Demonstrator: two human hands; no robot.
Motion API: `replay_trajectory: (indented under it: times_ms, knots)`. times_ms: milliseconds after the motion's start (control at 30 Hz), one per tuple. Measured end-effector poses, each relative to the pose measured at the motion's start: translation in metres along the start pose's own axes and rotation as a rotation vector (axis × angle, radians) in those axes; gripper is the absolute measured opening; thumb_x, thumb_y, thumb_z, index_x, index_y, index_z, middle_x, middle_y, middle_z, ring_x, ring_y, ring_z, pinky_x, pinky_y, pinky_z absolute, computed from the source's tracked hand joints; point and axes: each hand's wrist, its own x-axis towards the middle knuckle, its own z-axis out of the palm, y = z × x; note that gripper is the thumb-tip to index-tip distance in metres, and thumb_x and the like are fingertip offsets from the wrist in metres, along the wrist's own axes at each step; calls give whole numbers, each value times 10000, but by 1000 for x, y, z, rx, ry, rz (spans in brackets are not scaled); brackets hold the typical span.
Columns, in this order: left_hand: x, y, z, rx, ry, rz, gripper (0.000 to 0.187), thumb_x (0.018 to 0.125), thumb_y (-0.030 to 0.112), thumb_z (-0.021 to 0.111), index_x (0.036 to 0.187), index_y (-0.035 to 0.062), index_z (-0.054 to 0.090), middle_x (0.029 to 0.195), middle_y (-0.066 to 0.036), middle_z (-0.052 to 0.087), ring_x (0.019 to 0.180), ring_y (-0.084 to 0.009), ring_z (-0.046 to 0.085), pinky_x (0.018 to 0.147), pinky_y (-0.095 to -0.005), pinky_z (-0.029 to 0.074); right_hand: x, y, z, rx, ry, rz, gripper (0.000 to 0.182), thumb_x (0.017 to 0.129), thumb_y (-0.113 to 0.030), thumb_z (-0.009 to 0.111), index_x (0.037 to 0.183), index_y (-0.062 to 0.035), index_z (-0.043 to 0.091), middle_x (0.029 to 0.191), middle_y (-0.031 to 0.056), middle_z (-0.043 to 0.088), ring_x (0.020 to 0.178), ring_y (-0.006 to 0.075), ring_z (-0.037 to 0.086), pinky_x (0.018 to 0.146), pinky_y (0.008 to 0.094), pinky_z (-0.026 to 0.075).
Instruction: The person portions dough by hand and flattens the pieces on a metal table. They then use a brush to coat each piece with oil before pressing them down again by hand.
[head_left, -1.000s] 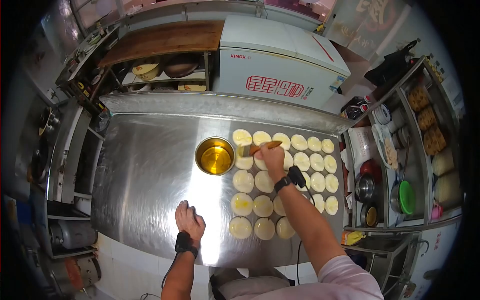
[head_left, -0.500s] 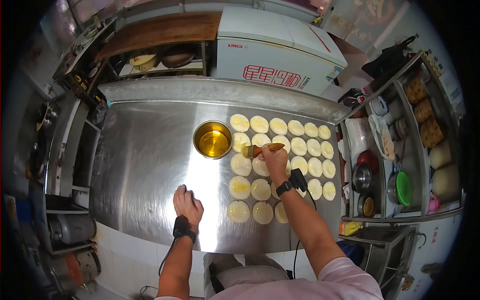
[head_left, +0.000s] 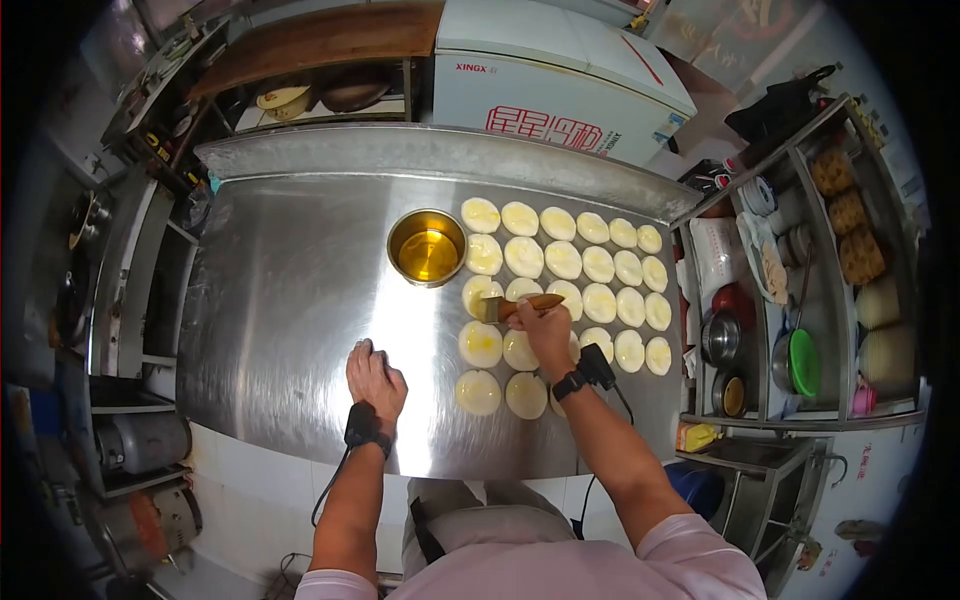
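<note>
My right hand (head_left: pixel 543 335) is closed around the wooden handle of a flat pastry brush (head_left: pixel 537 302), the handle lying nearly level and its bristles pointing left. The bristle end is at the leftmost dough round (head_left: pixel 481 291) of the third row from the back, and it looks to be touching the top. The other flattened dough rounds (head_left: pixel 480 343) lie about it in rows on the right part of my stainless-steel table (head_left: pixel 280 300), several glossy with yellow; my hand and forearm cover some of them. Just left of the back rows stands a round metal pot (head_left: pixel 397 241) holding golden oil (head_left: pixel 428 260). My left hand (head_left: pixel 376 382) lies palm down on the bare steel toward the near edge, fingers stretched forward and close together, thumb a little apart. Beyond the table's raised back edge is a white chest freezer (head_left: pixel 560 75).
</note>
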Motion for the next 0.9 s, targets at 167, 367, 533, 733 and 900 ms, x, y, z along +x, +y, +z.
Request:
replay_trajectory:
  times_ms: [167,367,533,733,900]
  knots:
    - [0,0,3,-9,20,6,223,757,44,548,970,-20,557,1235,-257,544,1178,-449,504,1042,-542,383,-11,-10,-22,-28,59,26,175,905,-96,682,931,76,668,766,105,697,669,139,681,603,262,560]
    - [0,-2,2,-5,12,3,209,762,58,546,955,-19,559,1233,-261,544,1181,-454,505,1041,-549,386,-50,3,-5,-5,17,82,175,902,-88,679,934,83,666,752,89,691,658,116,658,594,251,543]
    - [0,-2,3,6,19,-4,214,761,58,544,961,-17,558,1233,-259,547,1184,-452,504,1041,-547,387,-64,-3,-10,79,142,88,170,895,-89,682,910,80,674,749,82,692,642,108,644,583,251,522]
    - [-1,-1,1,10,8,11,245,754,44,557,988,-26,566,1247,-263,551,1168,-448,513,1036,-532,389,-79,8,-26,-42,45,130,138,879,-85,689,894,52,683,746,75,699,638,116,649,583,261,510]
    - [0,0,2,16,-1,-7,212,768,53,557,971,-9,561,1248,-259,548,1192,-449,502,1045,-545,379,-76,-2,-26,-30,1,138,151,891,-97,678,904,53,683,745,73,701,637,115,652,584,268,515]
